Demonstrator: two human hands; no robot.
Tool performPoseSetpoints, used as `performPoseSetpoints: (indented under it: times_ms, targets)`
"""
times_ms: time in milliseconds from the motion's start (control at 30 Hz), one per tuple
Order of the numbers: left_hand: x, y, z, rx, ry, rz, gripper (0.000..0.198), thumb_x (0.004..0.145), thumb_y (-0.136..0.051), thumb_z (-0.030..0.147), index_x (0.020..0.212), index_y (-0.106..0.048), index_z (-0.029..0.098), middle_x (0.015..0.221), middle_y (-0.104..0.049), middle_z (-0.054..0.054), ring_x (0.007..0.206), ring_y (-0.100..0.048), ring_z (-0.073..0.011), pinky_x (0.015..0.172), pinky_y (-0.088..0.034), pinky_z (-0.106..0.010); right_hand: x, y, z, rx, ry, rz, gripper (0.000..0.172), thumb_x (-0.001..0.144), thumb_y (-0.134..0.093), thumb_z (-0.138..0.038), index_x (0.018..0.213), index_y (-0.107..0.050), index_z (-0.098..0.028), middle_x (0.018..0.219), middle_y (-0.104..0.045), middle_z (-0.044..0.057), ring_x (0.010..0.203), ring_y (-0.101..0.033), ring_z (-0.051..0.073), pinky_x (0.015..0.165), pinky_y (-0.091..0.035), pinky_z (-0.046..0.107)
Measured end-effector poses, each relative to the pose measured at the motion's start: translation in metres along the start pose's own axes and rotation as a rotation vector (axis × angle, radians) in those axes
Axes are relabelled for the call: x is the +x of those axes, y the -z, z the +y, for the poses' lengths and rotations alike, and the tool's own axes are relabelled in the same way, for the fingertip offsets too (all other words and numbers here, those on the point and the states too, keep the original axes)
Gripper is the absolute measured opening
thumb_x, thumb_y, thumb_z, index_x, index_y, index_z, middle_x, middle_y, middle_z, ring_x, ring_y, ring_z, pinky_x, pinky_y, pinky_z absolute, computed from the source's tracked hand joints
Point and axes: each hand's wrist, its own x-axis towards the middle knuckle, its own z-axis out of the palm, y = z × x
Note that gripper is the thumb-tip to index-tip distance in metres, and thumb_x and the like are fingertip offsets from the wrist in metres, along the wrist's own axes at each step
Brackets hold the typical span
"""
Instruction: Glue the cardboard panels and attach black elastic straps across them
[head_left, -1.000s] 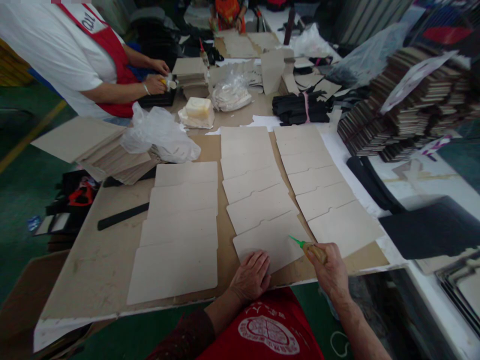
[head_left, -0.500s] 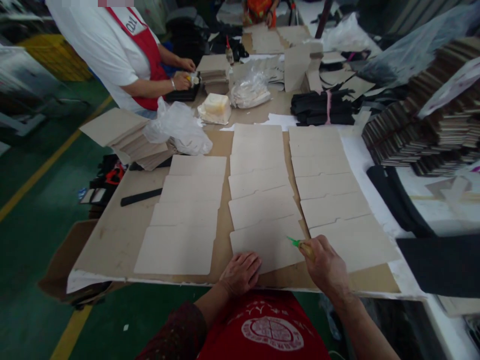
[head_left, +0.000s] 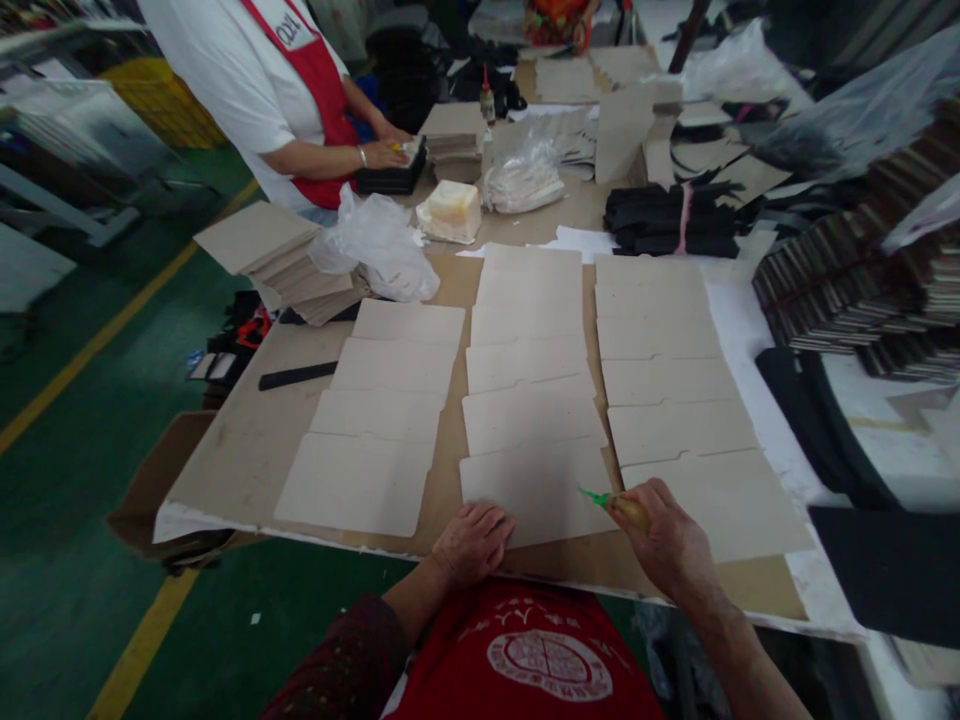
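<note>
1. As the left hand [head_left: 474, 542] lies on the near-left corner of the nearest middle card [head_left: 534, 486], its extended fingers grip nothing
2. Over that card's right side, the right hand [head_left: 666, 532] closes fingers round the tool [head_left: 631, 512]; likely marking, next needing precise tip placement

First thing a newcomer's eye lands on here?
Probably the three columns of overlapping pale boards across the table. Next, the green-tipped tool in the right hand, its tip over the middle column's nearest board. Then the red apron with its white round print, bottom centre.
</note>
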Motion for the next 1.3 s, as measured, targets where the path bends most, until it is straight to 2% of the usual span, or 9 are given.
performPoseSetpoints:
  times_ms: [300,633,733,867,967,1133,1300]
  targets:
    - [-0.002,-0.005,-0.002,0.0,-0.02,0.022,0.036,0.09,-0.052,0.021,0.125,-0.06,0.02,0.119,-0.067,-0.009,0.11,-0.057,-0.024,0.096,-0.044,-0.04,0.005,-0.012,-0.006,-0.024,-0.007,0.045,0.021,0.096,-0.05,-0.042,0.098,-0.062,-0.026,0.097,-0.062,0.004,0.076,-0.062,0.018,0.06,-0.041,0.03]
    - [-0.003,-0.006,-0.002,-0.008,0.01,0.031,0.032,0.087,-0.053,0.019,0.118,-0.062,0.017,0.117,-0.067,-0.009,0.109,-0.057,-0.0236,0.097,-0.045,-0.039,0.002,0.0,0.002,-0.033,-0.041,0.03,0.024,0.094,-0.051,-0.048,0.096,-0.062,-0.026,0.096,-0.062,0.003,0.073,-0.06,0.017,0.059,-0.04,0.029]
    - [-0.002,-0.005,-0.001,-0.001,0.017,0.036,0.03,0.087,-0.054,0.019,0.115,-0.062,0.018,0.115,-0.066,-0.009,0.107,-0.057,-0.0234,0.096,-0.044,-0.039,0.002,-0.001,0.001,0.086,-0.097,0.003,0.027,0.09,-0.055,-0.052,0.093,-0.062,-0.026,0.094,-0.062,0.002,0.072,-0.06,0.017,0.06,-0.042,0.029]
    - [-0.004,-0.003,0.001,0.059,0.089,0.039,0.02,0.088,-0.056,0.022,0.106,-0.063,0.018,0.111,-0.066,-0.009,0.101,-0.057,-0.0234,0.091,-0.043,-0.04,0.005,-0.012,-0.013,0.337,-0.118,0.054,0.033,0.085,-0.062,-0.055,0.089,-0.064,-0.023,0.087,-0.061,0.002,0.075,-0.059,0.018,0.064,-0.047,0.03]
    - [-0.006,-0.003,0.003,0.099,0.144,0.023,0.017,0.087,-0.059,0.026,0.101,-0.063,0.018,0.11,-0.065,-0.009,0.098,-0.056,-0.0242,0.09,-0.042,-0.041,0.009,-0.026,-0.033,0.41,-0.046,0.046,0.03,0.085,-0.063,-0.051,0.09,-0.065,-0.022,0.086,-0.061,0.003,0.076,-0.059,0.018,0.066,-0.048,0.029]
    - [-0.009,-0.009,0.003,0.089,0.17,0.033,0.019,0.086,-0.059,0.028,0.102,-0.063,0.018,0.11,-0.065,-0.01,0.097,-0.056,-0.0245,0.089,-0.042,-0.042,0.01,-0.048,-0.067,0.388,0.135,-0.054,0.021,0.09,-0.06,-0.042,0.094,-0.065,-0.022,0.089,-0.061,0.003,0.077,-0.061,0.017,0.066,-0.048,0.028]
    - [-0.009,-0.011,0.002,0.034,0.17,0.077,0.015,0.086,-0.058,0.026,0.096,-0.064,0.017,0.104,-0.065,-0.01,0.097,-0.056,-0.0252,0.086,-0.044,-0.042,0.008,-0.059,-0.082,0.303,0.252,-0.097,0.012,0.093,-0.058,-0.032,0.099,-0.062,-0.023,0.091,-0.058,0.003,0.08,-0.06,0.016,0.069,-0.047,0.027]
